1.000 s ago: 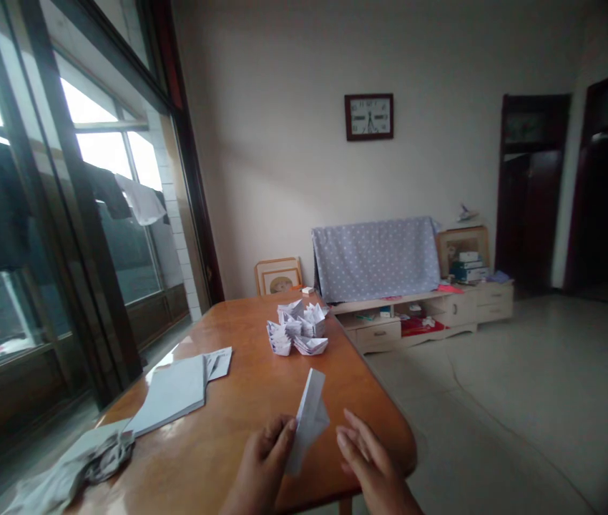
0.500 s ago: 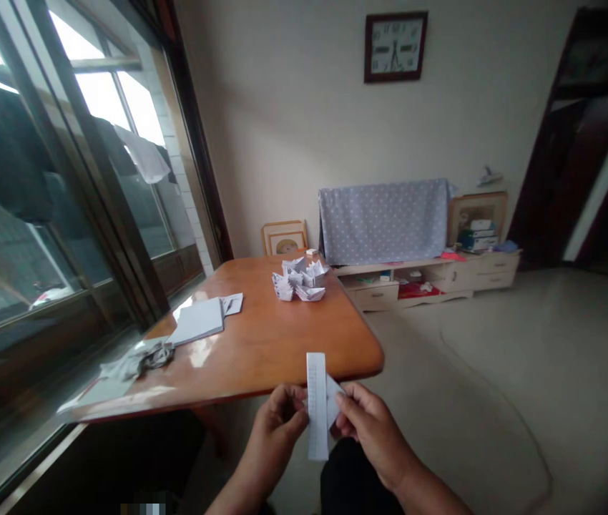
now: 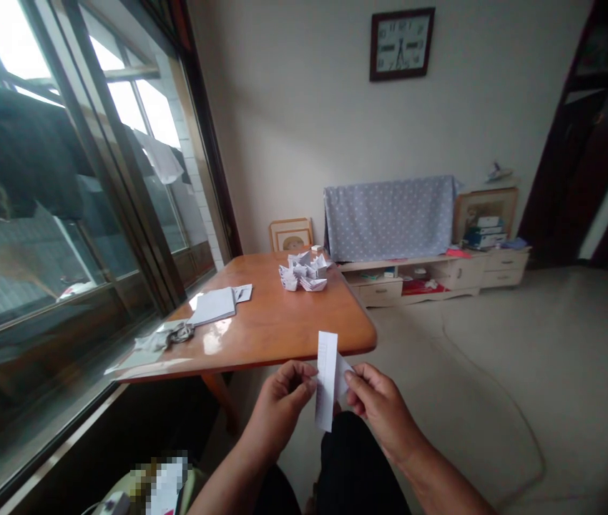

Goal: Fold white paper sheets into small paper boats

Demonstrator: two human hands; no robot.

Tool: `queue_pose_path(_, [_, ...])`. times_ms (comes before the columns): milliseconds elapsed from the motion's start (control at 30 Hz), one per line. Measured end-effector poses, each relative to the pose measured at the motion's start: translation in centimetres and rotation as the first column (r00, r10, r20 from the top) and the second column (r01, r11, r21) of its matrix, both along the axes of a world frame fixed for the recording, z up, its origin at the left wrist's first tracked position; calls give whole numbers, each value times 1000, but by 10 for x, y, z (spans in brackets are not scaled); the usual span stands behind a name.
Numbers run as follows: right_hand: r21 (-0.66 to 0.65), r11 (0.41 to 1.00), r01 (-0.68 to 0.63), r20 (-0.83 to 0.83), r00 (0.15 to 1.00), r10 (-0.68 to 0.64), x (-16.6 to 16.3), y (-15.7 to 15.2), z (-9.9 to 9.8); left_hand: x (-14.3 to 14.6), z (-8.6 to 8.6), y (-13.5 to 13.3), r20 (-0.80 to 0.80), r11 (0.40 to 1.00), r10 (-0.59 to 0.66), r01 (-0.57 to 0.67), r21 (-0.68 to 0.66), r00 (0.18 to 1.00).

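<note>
Between my hands, above my lap and near the table's edge, is a folded piece of white paper [image 3: 327,383]. It shows a long upright strip with faint print, and a triangular flap sticks out to its right. My left hand [image 3: 287,390] pinches the paper's left edge between thumb and fingers. The triangular flap is gripped by my right hand [image 3: 371,390], thumb on top. Farther off on the wooden table [image 3: 266,322] lies a cluster of folded paper shapes [image 3: 304,273] with pointed corners, made of printed white paper.
A stack of white paper [image 3: 212,306] and a crumpled grey cloth [image 3: 180,332] lie on the table's left side, by the window. Behind stands a low cabinet [image 3: 382,292] with a dotted cloth [image 3: 390,218] above it. A cord [image 3: 497,386] runs across the floor.
The view has shifted, so the table and room sit differently in the picture. Both hands still hold the folded paper, which now tilts slightly and appears higher and farther right.
</note>
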State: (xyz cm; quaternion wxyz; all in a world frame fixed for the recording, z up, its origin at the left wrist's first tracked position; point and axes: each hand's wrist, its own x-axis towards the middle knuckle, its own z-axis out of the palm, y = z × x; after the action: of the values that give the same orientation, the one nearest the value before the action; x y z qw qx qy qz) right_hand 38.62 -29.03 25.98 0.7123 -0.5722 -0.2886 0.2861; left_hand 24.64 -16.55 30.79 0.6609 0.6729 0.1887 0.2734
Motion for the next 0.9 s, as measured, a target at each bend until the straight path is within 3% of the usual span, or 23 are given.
queue_pose_path(167, [12, 1000, -6, -52, 999, 7, -8, 5, 1, -3, -1, -1, 3, 998, 64, -64, -11, 998])
queue_pose_path(600, [42, 999, 14, -25, 1000, -13, -22, 1, -1, -14, 4, -13, -26, 996, 64, -65, -60, 998])
queue_pose_path(900, [53, 998, 32, 151, 988, -40, -24, 0, -3, -18, 3, -14, -29, 995, 56, -58, -84, 998])
